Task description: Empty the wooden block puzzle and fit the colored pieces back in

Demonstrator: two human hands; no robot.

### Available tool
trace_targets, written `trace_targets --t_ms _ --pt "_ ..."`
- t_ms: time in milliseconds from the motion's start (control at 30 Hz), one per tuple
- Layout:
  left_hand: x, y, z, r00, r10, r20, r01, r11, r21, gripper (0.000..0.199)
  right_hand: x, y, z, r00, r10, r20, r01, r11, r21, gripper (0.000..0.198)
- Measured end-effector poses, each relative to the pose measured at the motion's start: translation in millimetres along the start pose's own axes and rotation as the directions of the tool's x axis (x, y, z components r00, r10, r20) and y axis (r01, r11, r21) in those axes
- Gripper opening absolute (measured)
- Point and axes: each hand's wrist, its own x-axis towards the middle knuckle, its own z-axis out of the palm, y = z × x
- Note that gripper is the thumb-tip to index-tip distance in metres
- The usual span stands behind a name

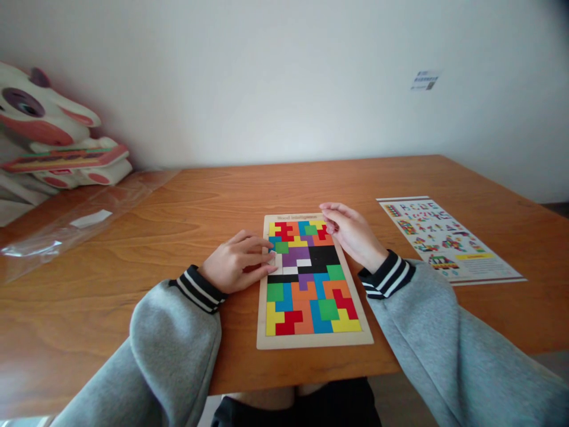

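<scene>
Some puzzle pieces (pixel 278 262) partly behind hands (pixel 235 264)

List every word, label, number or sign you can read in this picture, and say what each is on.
"Wood", then a blurred word, perhaps "Intelligence": top edge of the board.
Sheet: has print, too small to read.
Wall sticker: lines of print, too blurred.
Toy: small red label, too blurred.
No number can be read.

Seemingly a home or playroom, which is unclear: a cartoon toy (pixel 51 127) left of the puzzle (pixel 323 256), a picture sheet (pixel 444 240) to its right, a wooden counter (pixel 213 201) beneath.
</scene>
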Motion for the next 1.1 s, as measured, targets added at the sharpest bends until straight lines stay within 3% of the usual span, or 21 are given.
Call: trace_targets --t_ms 233,633,733,800,867,933,1000,1100 --pt "2 2 -6 0.996 0.08 0.043 -0.078 0.996 -0.034 0.024 -1 0 0 1.0 0.01 0.001 -0.01 1.0 -0.01 0.023" --pt "-3 0 -6 0.99 0.102 0.1 -0.114 0.985 0.13 0.032 0 4 -1 1.0 -0.01 0.019 0.011 0.999 -0.041 0.024" --pt "-3 1 -5 0.993 0.067 0.098 -0.078 0.991 0.111 0.033 2 7 -4 0.999 -0.028 0.033 0.031 0.994 -0.108 0.024" --pt "-3 4 -2 0.999 -0.008 0.051 0.003 0.996 0.086 0.042 3 10 -7 0.992 -0.125 0.009 0.124 0.964 -0.234 0.023" --pt "-1 7 2 0.994 -0.112 0.011 0.112 0.992 0.06 0.053 4 12 -11 0.947 -0.32 -0.002 0.284 0.842 -0.46 0.024" --pt "1 10 8 0.976 -0.216 0.028 0.214 0.976 0.047 0.059 3 16 -14 0.872 -0.482 0.083 0.403 0.611 -0.681 0.03" --pt "1 11 15 0.949 -0.302 0.09 0.297 0.953 0.059 0.062 3 21 -15 0.846 -0.491 0.21 0.434 0.404 -0.805 0.041" --pt "1 11 23 0.906 -0.388 0.171 0.378 0.922 0.088 0.066 0 29 -12 0.884 -0.345 0.315 0.4 0.208 -0.893 0.052"
